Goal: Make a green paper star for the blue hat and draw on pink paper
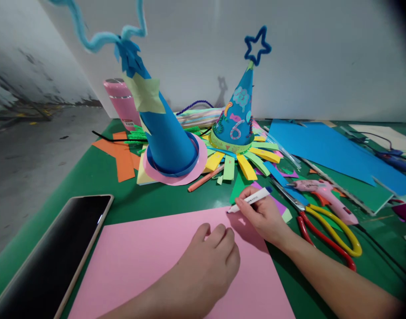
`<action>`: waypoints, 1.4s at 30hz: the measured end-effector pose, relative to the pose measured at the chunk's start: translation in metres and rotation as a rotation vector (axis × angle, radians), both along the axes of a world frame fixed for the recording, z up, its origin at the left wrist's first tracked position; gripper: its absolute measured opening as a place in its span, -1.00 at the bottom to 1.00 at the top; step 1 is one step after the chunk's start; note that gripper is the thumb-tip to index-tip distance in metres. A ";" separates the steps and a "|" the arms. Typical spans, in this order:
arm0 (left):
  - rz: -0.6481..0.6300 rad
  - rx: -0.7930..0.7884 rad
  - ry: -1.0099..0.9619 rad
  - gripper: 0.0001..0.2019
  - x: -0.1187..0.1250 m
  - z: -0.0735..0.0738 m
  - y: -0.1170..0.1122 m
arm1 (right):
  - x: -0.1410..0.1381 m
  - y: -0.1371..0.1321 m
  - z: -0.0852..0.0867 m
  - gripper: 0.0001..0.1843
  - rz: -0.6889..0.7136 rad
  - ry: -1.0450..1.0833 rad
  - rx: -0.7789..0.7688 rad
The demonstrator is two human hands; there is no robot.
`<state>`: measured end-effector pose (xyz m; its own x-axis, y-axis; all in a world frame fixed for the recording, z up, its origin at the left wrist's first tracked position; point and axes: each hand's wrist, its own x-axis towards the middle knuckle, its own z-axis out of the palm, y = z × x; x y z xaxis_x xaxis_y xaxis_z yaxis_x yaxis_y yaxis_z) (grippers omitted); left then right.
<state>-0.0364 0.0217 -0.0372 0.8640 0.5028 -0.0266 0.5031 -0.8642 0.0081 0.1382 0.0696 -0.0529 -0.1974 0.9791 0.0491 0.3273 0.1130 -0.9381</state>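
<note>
Right hand [264, 217] closed around a white marker [256, 198]

The marker is slanted from upper right to lower left, its tip held at the upper edge of the pink sheet [139, 261], lower centre of the frame. Below the tip, the sheet is covered by the left hand [211, 261], fingers loosely bent, nothing seen gripped.

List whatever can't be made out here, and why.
Near edge of the pink paper: head view, cut by bottom edge.
Paper surface under the left hand: head view, covered by it.
Lettering on the white marker: head view, too small.
Upper parts of the light-blue pipe cleaner: head view, cut by top edge.
</note>
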 end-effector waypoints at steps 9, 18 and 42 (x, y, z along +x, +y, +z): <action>-0.014 0.010 -0.004 -0.66 -0.001 0.000 0.002 | -0.002 -0.001 0.002 -0.82 0.009 0.015 -0.025; -0.009 0.059 -0.015 -0.67 -0.001 -0.007 0.001 | -0.004 -0.002 0.006 -0.79 0.022 0.047 -0.052; -0.007 0.038 -0.012 -0.68 -0.002 0.003 -0.001 | -0.004 -0.003 0.004 -0.77 0.003 0.029 -0.027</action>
